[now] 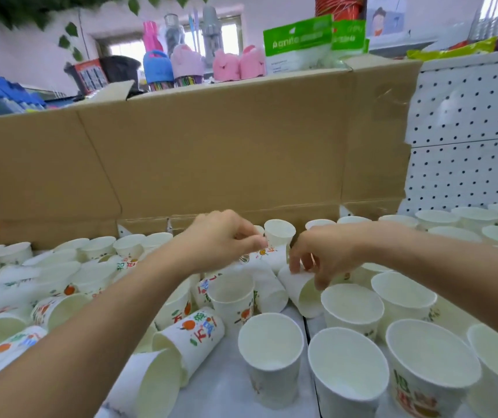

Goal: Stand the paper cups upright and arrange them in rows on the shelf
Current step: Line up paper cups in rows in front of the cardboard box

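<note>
White paper cups with orange-fruit prints cover the white shelf (229, 384). On the right several stand upright (351, 306); on the left and in the middle many lie tipped over (190, 336). My left hand (220, 239) reaches to the back middle and pinches a tilted printed cup (268, 256). Just behind that cup, one stands upright (279, 232). My right hand (323, 251) grips the base of a cup lying on its side (300, 289), mouth toward me.
A tall cardboard sheet (211, 152) walls the back of the shelf. White pegboard (467, 140) stands at the right. Above it are pink and blue containers (187, 64) and green packets (297, 43).
</note>
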Tool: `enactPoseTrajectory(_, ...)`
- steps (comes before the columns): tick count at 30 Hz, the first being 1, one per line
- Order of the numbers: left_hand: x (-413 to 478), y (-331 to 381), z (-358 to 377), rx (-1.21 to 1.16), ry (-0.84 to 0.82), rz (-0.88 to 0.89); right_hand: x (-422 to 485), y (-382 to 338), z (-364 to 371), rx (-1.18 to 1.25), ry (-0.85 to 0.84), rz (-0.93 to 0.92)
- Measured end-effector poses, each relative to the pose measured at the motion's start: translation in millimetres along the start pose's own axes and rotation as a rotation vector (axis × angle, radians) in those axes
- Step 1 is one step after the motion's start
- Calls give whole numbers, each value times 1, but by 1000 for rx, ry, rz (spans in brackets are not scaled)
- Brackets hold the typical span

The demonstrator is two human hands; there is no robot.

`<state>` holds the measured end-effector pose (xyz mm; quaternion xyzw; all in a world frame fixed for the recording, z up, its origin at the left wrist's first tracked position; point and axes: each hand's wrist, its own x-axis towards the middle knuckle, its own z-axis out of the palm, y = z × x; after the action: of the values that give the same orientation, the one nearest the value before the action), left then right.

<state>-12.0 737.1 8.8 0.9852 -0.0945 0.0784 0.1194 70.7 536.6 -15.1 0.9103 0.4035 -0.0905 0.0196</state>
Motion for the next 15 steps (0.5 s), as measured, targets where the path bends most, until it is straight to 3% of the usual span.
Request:
enactPoseTrajectory(4, 33, -6, 31, 299, -164, -67, 6, 2, 2, -114, 129, -66)
enactPoseTrajectory(8, 51, -19, 44, 233, -282, -227, 8, 16, -7, -144, 224, -68)
enactPoseTrajectory(15, 45, -5, 42, -61, -161, -155, -1, 26, -11, -87, -17, -36)
